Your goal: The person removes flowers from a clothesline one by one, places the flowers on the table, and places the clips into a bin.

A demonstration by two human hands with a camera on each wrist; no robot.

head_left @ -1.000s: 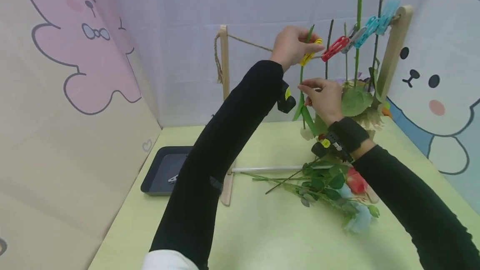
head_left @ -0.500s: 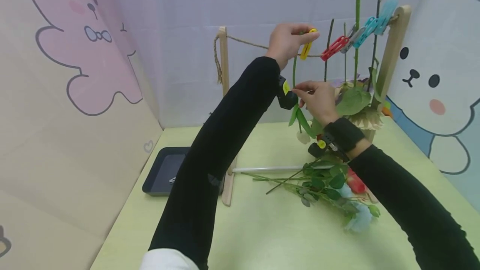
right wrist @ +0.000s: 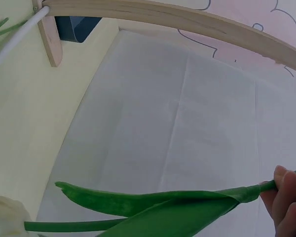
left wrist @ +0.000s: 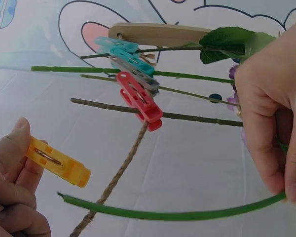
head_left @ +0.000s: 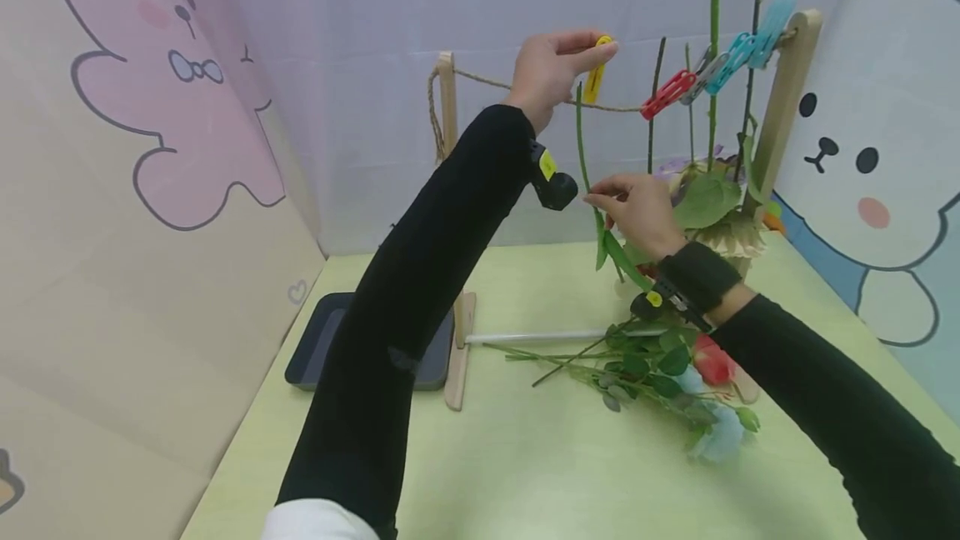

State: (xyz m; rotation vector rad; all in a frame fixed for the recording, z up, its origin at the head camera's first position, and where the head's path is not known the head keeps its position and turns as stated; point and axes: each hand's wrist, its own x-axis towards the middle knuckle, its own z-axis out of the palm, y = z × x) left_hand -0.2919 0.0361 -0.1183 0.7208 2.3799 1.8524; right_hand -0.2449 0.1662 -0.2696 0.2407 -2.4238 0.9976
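Note:
My left hand pinches a yellow clothespin just above the twine line. In the left wrist view the clothespin sits apart from both twine and stem. My right hand, lower down, pinches the green stem of an upside-down flower, whose bare end crosses the twine. Long green leaves hang below the fingers, with a pale flower head at the bottom in the right wrist view. Red, grey and turquoise clothespins hold other stems along the line to the right.
A wooden post and a second post carry the twine. Loose flowers with a red bloom and pale blue blooms lie on the table. A dark tray stands left, partly behind my left sleeve.
The yellow clothespin has come away from the stem and moved left and up with my left hand. The stem's upper end has shifted left, its leaves lower, still in my right hand.

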